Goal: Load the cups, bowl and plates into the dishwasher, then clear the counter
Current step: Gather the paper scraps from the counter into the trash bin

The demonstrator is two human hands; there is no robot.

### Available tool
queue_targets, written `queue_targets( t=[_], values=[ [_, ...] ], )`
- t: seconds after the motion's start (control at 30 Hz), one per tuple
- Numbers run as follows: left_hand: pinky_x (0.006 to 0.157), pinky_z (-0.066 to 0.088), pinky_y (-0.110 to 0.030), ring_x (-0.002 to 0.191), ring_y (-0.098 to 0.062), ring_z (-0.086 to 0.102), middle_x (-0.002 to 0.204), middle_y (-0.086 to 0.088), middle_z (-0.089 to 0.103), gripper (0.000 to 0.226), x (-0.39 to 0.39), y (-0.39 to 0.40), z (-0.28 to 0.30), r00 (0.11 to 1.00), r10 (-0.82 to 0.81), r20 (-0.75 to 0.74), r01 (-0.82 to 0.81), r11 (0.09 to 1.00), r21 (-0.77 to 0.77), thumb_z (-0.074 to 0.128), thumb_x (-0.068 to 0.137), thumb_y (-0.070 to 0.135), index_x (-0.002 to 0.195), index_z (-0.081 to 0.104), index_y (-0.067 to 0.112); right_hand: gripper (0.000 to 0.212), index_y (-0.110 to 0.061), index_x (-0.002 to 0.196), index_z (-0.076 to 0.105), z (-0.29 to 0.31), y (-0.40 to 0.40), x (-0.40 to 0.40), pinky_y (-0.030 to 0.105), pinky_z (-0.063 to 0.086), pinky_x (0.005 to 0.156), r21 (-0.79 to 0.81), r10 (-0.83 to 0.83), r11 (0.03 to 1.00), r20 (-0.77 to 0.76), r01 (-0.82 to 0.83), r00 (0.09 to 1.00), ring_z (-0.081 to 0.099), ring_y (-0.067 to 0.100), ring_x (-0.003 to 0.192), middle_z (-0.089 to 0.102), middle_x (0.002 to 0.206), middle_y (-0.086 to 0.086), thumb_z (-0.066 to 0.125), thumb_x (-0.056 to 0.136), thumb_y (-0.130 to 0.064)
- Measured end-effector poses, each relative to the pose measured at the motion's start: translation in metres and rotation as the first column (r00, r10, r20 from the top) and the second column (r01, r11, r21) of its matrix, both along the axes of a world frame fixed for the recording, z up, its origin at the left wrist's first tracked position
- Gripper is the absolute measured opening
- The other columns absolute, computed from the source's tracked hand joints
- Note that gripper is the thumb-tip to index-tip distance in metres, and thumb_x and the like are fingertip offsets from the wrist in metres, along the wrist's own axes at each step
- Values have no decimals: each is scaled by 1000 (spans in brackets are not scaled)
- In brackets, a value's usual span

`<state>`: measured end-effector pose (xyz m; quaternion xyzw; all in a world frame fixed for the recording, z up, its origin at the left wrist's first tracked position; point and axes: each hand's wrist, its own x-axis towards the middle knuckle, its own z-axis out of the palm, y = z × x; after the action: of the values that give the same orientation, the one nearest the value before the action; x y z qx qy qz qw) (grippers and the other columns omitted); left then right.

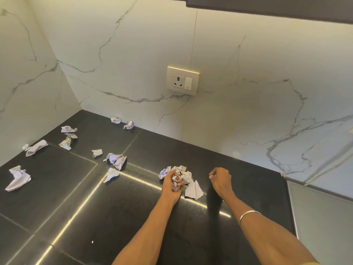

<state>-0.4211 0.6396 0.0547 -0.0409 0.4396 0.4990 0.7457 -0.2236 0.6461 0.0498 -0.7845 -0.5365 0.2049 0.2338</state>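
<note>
Several crumpled paper scraps lie scattered over the black counter point(118, 217). My left hand point(172, 183) grips a bunch of crumpled paper point(181, 175) near the counter's middle. A flat white scrap point(193, 190) lies just right of that hand. My right hand point(219, 179) hovers to the right with fingers curled, pinching what looks like a small white bit at its fingertips. More scraps sit to the left: a big one point(17, 177) near the left edge, one point(116, 159) at the middle, and two point(122, 122) by the back wall. No cups, bowl or plates are in sight.
A white marble backsplash rises behind and to the left of the counter. A power socket point(182, 81) is set in the back wall. A lighter worktop point(324, 190) adjoins at the right, and a dark cabinet point(267, 6) hangs overhead.
</note>
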Motion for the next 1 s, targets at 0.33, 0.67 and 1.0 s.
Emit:
queue_targets(
  t=[0.33, 0.67, 1.0],
  values=[
    [64, 54, -31, 76, -20, 63, 100, -16, 66, 26, 20, -11, 1, 995, -34, -97, 40, 997, 69, 58, 93, 26, 111, 65, 8, 9, -20, 82, 81, 47, -14, -59, 20, 59, 71, 213, 315, 942, -304, -258, 899, 68, 1, 76, 71, 78, -12, 85, 73, -21],
    [75, 61, -38, 85, -28, 72, 95, -14, 74, 35, -15, -31, -8, 979, 143, 145, -146, 989, 5, 54, 92, 36, 104, 71, 8, 16, -19, 87, 77, 40, -45, -123, 16, 55, 77, 140, 486, 872, -132, -469, 864, 68, 4, 78, 74, 83, -6, 73, 74, -11],
    [29, 23, -15, 27, -8, 30, 41, 1, 42, 25, -36, -31, -12, 987, 76, -138, -89, 991, -96, 49, 93, 15, 70, 53, 7, 42, -33, 137, 50, 26, -62, -112, 26, 53, 89, 270, 412, 881, -36, -388, 910, 64, 12, 97, 69, 112, -2, 43, 99, -16]
  ],
)
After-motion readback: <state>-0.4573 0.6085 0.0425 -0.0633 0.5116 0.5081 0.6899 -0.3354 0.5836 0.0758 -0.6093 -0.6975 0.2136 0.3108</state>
